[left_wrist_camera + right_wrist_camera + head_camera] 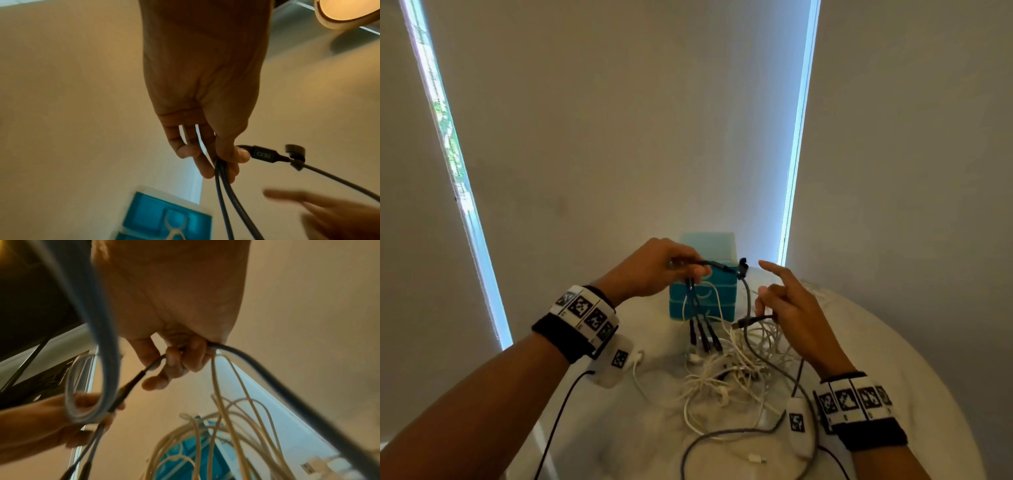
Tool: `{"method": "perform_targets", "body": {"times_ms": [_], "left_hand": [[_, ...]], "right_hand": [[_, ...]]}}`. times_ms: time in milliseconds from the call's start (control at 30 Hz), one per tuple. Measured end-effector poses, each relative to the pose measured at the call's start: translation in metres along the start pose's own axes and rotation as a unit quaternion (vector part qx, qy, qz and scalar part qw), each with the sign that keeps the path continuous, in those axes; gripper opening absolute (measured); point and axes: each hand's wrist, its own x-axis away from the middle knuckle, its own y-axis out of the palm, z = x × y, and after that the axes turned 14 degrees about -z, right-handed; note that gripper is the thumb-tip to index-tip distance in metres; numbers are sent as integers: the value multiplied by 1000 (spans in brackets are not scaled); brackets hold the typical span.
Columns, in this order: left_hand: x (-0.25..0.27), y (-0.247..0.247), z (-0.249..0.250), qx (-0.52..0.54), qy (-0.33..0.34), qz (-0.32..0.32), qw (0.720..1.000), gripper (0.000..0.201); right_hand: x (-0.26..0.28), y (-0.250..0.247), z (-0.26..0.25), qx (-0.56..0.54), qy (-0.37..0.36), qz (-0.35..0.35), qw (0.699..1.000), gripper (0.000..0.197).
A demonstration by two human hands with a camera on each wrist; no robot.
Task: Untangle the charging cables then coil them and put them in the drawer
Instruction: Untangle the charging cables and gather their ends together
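Currently your round white surface [876,342] carries the whole job. At its far side stands the teal drawer unit [703,291], drawers apparently closed. Just in front lies the white cable tangle [726,370], still knotted, with the grey cable [753,431] looping through it toward you. Your left hand [654,267] pinches the black multi-head cable [702,318] at its splitter; three plugs dangle onto the pile. Your right hand [787,308] grips another stretch of dark cable near a plug, index finger extended.

Risk, judged: pulling the hands apart while dark cable threads the white loops would cinch the knot. Dangling plugs may snag strands and drag the pile off the edge.
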Motion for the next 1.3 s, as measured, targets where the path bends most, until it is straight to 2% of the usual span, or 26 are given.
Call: {"method": "perform_targets", "body": {"times_ms": [33, 67, 100, 133, 167, 200, 233, 267, 300, 333, 400, 433, 467, 500, 533, 567, 633, 733, 800, 900, 1000, 1100, 1200, 1233, 1300], "left_hand": [[8, -13, -11, 0, -5, 23, 1000, 22], [17, -27, -24, -4, -24, 57, 998, 20], [28, -40, -41, -8, -62, 102, 993, 17], [41, -52, -62, -21, -129, 153, 980, 14], [54, -62, -85, -56, -231, 192, 952, 14], [69, -68, -105, -106, -356, 200, 907, 22], [83, -69, -122, -145, -474, 174, 851, 42], [94, -67, -133, -176, -551, 129, 806, 64], [99, -62, -137, -203, -572, 98, 789, 79], [99, -58, -136, -226, -550, 91, 799, 82], [88, -47, -121, -208, -427, 120, 872, 66], [80, -38, -109, -160, -347, 133, 915, 53], [72, -28, -90, -93, -266, 134, 950, 40], [62, -17, -70, -28, -200, 115, 973, 32], [53, -5, -49, 19, -149, 87, 985, 33], [46, 9, -30, 56, -115, 55, 990, 38], [33, 35, -3, 94, -97, -16, 991, 50], [28, 61, -1, 138, -102, -114, 978, 62], [28, 68, -10, 174, -83, -101, 976, 56], [28, 64, -25, 160, -53, -16, 986, 47], [26, 57, -29, 196, -28, -28, 980, 47], [21, 52, -35, 162, -89, -33, 982, 46], [11, 55, -33, 67, -138, 0, 988, 30], [4, 59, -28, 81, -133, -2, 988, 26], [-8, 68, -8, 176, -108, -12, 978, 29]], "right_hand": [[-2, -6, -2, -25, 14, 10, 1000, 30], [-3, -12, -5, -59, 18, 18, 998, 32], [-5, -18, -8, -104, 19, 32, 994, 38], [-6, -23, -11, -156, 22, 51, 986, 43], [-9, -28, -13, -204, 24, 72, 976, 47], [-12, -30, -18, -249, 20, 89, 964, 49], [-15, -30, -21, -289, 16, 104, 951, 49], [-18, -27, -26, -329, 8, 114, 937, 46], [-20, -21, -29, -367, -3, 127, 921, 40], [-22, -13, -32, -406, -14, 137, 904, 34], [-27, 7, -35, -467, -25, 132, 874, 26], [-29, 18, -35, -476, -20, 118, 871, 23], [-29, 29, -34, -456, -6, 102, 884, 23], [-30, 38, -33, -414, 8, 88, 906, 24], [-30, 46, -32, -372, 16, 74, 925, 25], [-28, 54, -32, -344, 17, 61, 937, 25], [-24, 63, -32, -286, 10, 51, 957, 24], [-17, 55, -31, -178, 4, 115, 977, 22], [-12, 43, -26, -168, 13, 152, 974, 26], [-6, 35, -23, -207, 26, 154, 966, 24], [-6, 29, -21, -264, 11, 163, 951, 20], [-5, 27, -19, -235, 12, 153, 960, 21], [-3, 39, -17, -206, 39, 144, 967, 25], [-4, 43, -16, -196, 43, 142, 969, 26], [-6, 49, -13, -180, 45, 136, 973, 26]]}}
